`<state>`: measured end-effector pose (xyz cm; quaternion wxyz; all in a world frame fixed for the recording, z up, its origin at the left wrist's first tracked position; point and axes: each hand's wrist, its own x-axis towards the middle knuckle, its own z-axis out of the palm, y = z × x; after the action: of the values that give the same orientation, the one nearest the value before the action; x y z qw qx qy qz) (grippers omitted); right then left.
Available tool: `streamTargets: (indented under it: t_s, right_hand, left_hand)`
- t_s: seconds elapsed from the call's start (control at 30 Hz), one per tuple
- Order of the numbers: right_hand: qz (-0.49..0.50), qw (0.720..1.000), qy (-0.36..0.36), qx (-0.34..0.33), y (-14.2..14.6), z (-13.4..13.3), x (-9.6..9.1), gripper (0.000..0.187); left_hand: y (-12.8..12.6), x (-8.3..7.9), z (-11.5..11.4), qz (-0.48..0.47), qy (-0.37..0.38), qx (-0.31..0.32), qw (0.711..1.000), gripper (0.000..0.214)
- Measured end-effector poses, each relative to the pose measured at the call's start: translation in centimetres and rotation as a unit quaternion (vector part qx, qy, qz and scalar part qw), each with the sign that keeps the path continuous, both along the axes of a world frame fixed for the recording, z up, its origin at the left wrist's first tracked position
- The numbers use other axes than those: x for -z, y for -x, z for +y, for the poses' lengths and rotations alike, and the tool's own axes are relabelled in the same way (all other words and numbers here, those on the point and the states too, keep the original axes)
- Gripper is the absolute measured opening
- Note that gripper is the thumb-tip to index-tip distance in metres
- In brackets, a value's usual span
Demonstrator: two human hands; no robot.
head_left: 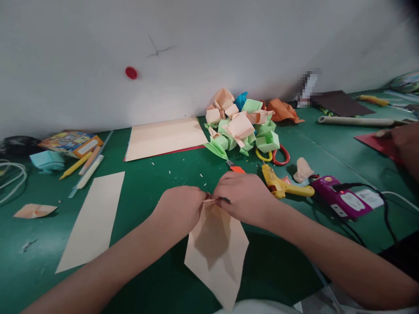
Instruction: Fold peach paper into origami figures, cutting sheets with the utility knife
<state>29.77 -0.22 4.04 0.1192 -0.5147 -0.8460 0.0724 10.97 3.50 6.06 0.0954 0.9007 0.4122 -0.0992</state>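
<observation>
A peach sheet of paper, creased and partly folded, hangs toward me with its pointed lower end near my body. My left hand pinches its upper edge from the left. From the right, my right hand grips the same edge, and the two hands almost meet there. My knuckles hide the exact fold under the fingertips. Just beyond my right hand lies a cutter with an orange handle. A yellow glue gun rests to the right of that hand.
Folded paper pieces are heaped by the wall, with scissors in front. Peach sheets lie at the back, a paper strip at left. A purple power strip with cables sits right. Another person's hand holds red paper.
</observation>
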Motion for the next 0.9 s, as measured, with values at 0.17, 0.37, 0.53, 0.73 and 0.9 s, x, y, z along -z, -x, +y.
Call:
streamTargets:
  t_s: [0.17,0.37,0.53,0.73,0.9]
  right_hand:
    - [0.101,0.994,0.011,0.028,0.5,-0.6,-0.5,0.009]
    - [0.472,0.854,0.216,0.023,-0.9,0.2,-0.3,0.04]
    - [0.639,0.64,0.424,-0.045,-0.6,1.0,0.8,0.054]
    - [0.661,0.617,0.422,-0.067,0.5,0.9,1.0,0.048]
    - [0.653,0.648,0.382,-0.09,0.6,0.6,1.0,0.041]
  left_hand:
    - [0.3,-0.5,-0.1,0.013,-0.034,-0.023,0.999,0.026]
    - [1.6,-0.5,0.5,-0.201,-0.136,-0.011,0.97,0.041]
    - [2.2,0.0,1.3,-0.335,-0.213,0.122,0.91,0.041]
    - [2.2,-0.2,1.0,-0.364,-0.281,0.144,0.876,0.025]
    - [2.2,-0.3,0.2,-0.425,-0.286,0.225,0.829,0.034]
